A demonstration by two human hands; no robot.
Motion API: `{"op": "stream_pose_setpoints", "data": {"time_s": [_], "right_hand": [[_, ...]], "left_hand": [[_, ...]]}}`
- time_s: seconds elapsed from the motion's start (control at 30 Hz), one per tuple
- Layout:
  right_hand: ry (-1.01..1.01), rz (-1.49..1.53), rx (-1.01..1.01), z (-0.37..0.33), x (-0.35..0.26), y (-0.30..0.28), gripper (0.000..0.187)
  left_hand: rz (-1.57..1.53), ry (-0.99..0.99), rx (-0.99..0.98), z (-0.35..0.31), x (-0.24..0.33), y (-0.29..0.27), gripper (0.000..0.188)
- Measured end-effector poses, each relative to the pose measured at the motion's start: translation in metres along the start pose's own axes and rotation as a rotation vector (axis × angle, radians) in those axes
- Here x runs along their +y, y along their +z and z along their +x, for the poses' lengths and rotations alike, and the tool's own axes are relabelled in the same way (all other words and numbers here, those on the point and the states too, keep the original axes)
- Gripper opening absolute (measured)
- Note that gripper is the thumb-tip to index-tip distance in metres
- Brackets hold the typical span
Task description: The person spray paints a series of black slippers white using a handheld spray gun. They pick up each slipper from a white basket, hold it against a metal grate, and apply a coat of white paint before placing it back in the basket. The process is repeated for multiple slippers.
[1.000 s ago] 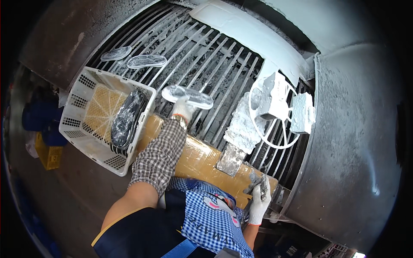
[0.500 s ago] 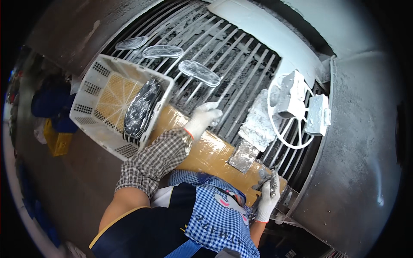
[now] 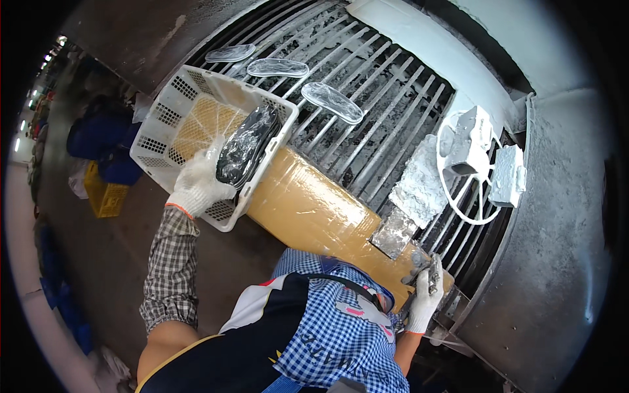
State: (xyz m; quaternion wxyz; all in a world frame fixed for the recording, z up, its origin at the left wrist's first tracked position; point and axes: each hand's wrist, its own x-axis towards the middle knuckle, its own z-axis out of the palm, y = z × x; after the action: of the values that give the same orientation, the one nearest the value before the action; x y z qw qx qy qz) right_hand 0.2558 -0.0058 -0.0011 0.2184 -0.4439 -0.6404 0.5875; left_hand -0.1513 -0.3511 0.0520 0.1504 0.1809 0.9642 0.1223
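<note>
My left hand (image 3: 202, 178), in a white glove, reaches into the white plastic basket (image 3: 265, 180). Its fingers and thumb are spread around the near end of a stack of dark shoe soles (image 3: 246, 147) with a glossy, clear-looking surface. Down at the right, my gloved right hand (image 3: 424, 302) is closed around a metal spray gun (image 3: 433, 270), partly hidden by the fingers. Three flat, shiny sole-shaped pieces (image 3: 332, 102) lie apart on the metal bars (image 3: 367, 85) beyond the basket.
A board covered in brown tape (image 3: 314, 196) runs along the near edge of the bars. A coated slab (image 3: 422, 180), a white wheel-like ring (image 3: 466, 221) and coated box-shaped blocks (image 3: 508, 175) stand at the right. A yellow crate (image 3: 105, 195) sits on the floor at left.
My left hand has moved left from over the taped board into the basket, to the soles. My right hand keeps the spray gun near the board's right end. The whole view has shifted slightly.
</note>
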Motion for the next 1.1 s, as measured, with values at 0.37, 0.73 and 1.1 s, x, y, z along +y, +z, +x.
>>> {"op": "stream_pose_setpoints", "data": {"time_s": [0.37,0.73,1.1], "right_hand": [[-0.062,-0.038,0.036,-0.002,0.015,-0.006,0.057],[-0.015,-0.061,0.059,-0.006,0.013,-0.01,0.059],[-0.074,0.043,0.109,-0.013,-0.007,-0.003,0.061]], "left_hand": [[-0.324,-0.054,-0.024,-0.001,-0.022,0.024,0.099],[-1.46,-0.298,0.361,0.0,-0.033,0.054,0.086],[-1.175,-0.073,0.262,-0.005,0.017,-0.015,0.051]]}}
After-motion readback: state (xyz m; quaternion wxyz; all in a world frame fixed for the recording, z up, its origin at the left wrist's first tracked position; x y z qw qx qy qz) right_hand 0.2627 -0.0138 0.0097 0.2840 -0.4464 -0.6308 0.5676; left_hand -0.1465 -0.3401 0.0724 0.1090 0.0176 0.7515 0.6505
